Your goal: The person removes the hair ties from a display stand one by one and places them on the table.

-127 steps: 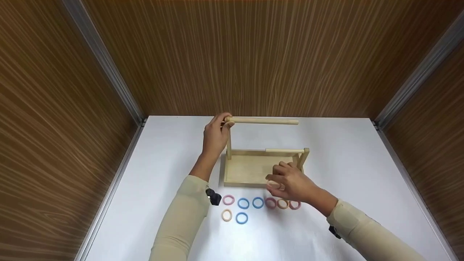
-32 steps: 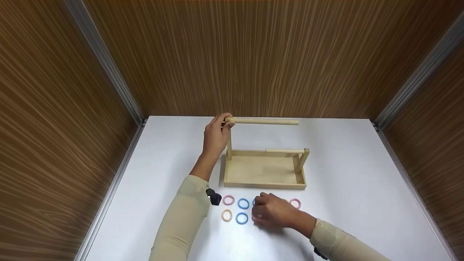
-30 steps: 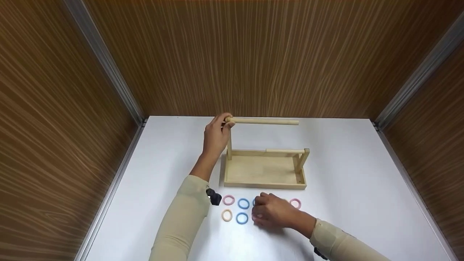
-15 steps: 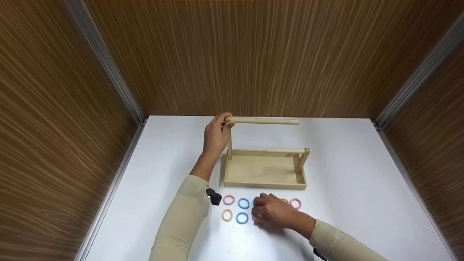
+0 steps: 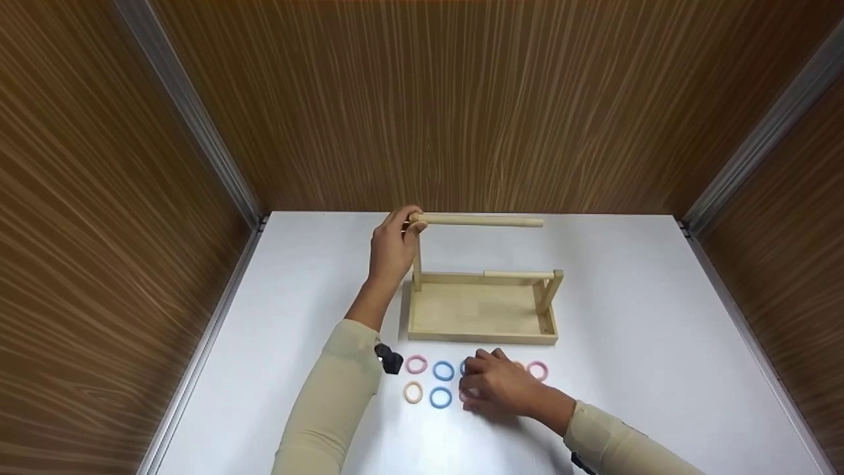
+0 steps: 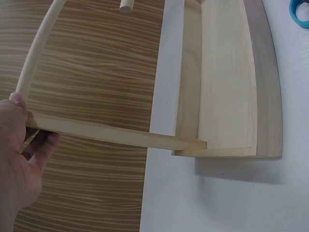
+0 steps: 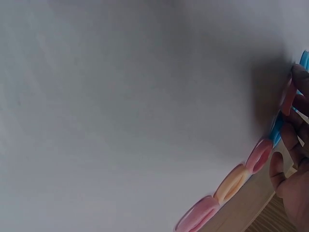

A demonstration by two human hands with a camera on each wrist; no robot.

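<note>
A wooden stand has a tray base (image 5: 481,336), a tall left post and a long top rod (image 5: 478,221). My left hand (image 5: 407,224) grips the joint of post and rod; in the left wrist view the left hand (image 6: 21,145) wraps the post (image 6: 111,135). In front of the tray, several hair rings lie in rows: pink (image 5: 416,364), blue (image 5: 443,371), beige (image 5: 413,392), blue (image 5: 440,397), pink (image 5: 538,371). My right hand (image 5: 471,388) hovers low over the middle rings, fingers curled, pinching a pink ring (image 7: 288,96) against the table.
The white table (image 5: 626,310) is boxed in by brown wood-grain walls at the left, back and right. A shorter rod (image 5: 517,274) sits on the stand's low right post (image 5: 547,293). Black wrist straps show on both sleeves.
Since 4.2 s ago my right hand came down from the tray's front edge to the rings. Over the last second it has barely shifted. My left hand has kept its hold.
</note>
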